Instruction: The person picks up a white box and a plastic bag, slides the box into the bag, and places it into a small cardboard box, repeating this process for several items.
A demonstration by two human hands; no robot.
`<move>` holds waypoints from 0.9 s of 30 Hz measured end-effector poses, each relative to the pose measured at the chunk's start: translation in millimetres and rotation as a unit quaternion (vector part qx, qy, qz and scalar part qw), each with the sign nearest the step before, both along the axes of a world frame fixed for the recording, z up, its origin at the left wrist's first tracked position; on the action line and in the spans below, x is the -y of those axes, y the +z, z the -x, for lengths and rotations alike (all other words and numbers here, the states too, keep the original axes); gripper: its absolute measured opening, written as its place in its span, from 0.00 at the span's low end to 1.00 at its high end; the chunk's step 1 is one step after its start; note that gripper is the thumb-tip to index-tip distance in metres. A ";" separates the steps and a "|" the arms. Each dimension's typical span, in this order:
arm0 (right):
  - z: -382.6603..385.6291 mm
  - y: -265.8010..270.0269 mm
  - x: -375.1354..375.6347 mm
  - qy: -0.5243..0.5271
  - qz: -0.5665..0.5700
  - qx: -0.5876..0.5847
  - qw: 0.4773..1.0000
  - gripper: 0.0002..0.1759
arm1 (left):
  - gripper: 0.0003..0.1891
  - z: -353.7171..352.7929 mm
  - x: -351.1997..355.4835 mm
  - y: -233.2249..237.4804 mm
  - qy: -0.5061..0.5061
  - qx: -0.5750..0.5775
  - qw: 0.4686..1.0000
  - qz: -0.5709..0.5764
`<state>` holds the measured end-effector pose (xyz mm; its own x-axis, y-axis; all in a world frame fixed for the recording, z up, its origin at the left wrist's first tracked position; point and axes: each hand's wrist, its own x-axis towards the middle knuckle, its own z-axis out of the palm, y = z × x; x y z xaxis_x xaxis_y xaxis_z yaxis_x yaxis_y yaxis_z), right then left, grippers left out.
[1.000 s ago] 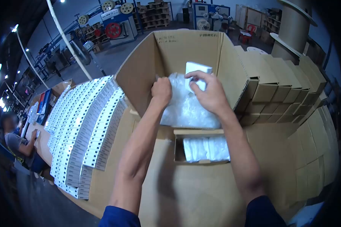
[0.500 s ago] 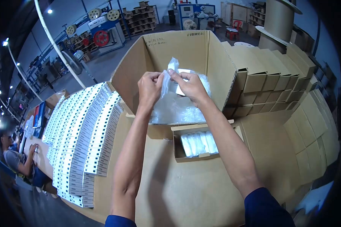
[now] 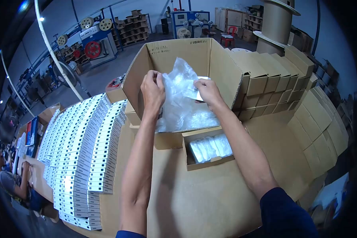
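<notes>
A clear plastic bag [image 3: 177, 81] is spread between my hands, above the open large cardboard box [image 3: 146, 77]. My left hand [image 3: 152, 90] is closed, pinching the bag's upper left edge between thumb and fingers. Closed around a flat white piece [image 3: 192, 93], my right hand [image 3: 208, 93] has its fingertips right at the bag's right edge. More clear plastic bags [image 3: 198, 120] lie inside the large box below. In front of it, a small open cardboard box [image 3: 191, 165] holds several white items in clear wrapping [image 3: 211, 148], side by side, partly behind my right forearm.
Long stacked rows of small white boxes [image 3: 77, 146] stand to the left. Folded brown cartons [image 3: 271, 79] are piled at right, with more cartons [image 3: 321, 131] farther right. A person [image 3: 18, 182] sits at the far left. Machines [image 3: 97, 43] and large spools [image 3: 275, 23] stand behind.
The plastic bag went from bunched between my fingertips to spread out wide. My hands moved apart, the right one to the right and slightly down. The view shifted a little.
</notes>
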<state>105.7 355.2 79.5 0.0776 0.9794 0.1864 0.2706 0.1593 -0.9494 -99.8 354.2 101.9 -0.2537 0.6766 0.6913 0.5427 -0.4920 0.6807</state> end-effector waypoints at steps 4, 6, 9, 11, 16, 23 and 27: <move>-14.0 1.5 -5.8 -0.040 -0.006 0.211 0.977 0.20 | 0.12 2.6 7.2 10.2 0.000 0.036 0.999 0.021; -17.7 -0.1 -4.2 -0.059 -0.042 0.350 0.934 0.22 | 0.12 1.7 13.6 13.5 0.006 0.036 0.999 0.010; -7.6 13.4 36.0 -0.150 -0.301 0.259 0.906 0.20 | 0.12 0.0 16.1 14.1 0.026 0.022 0.999 0.010; -2.2 32.0 57.4 -0.072 -0.410 0.229 0.880 0.26 | 0.14 -5.3 36.8 25.4 -0.013 0.033 0.998 0.059; -2.1 49.9 97.9 0.070 -0.489 0.238 0.837 0.24 | 0.13 -2.2 85.9 12.8 -0.121 0.066 0.987 0.084; -36.8 8.6 215.1 0.098 -0.294 0.149 0.939 0.12 | 0.12 23.5 201.3 -20.3 -0.246 0.298 0.921 0.047; -46.8 -26.9 266.7 0.132 -0.259 0.079 0.954 0.14 | 0.19 3.7 258.8 -2.4 -0.210 -0.020 0.977 0.042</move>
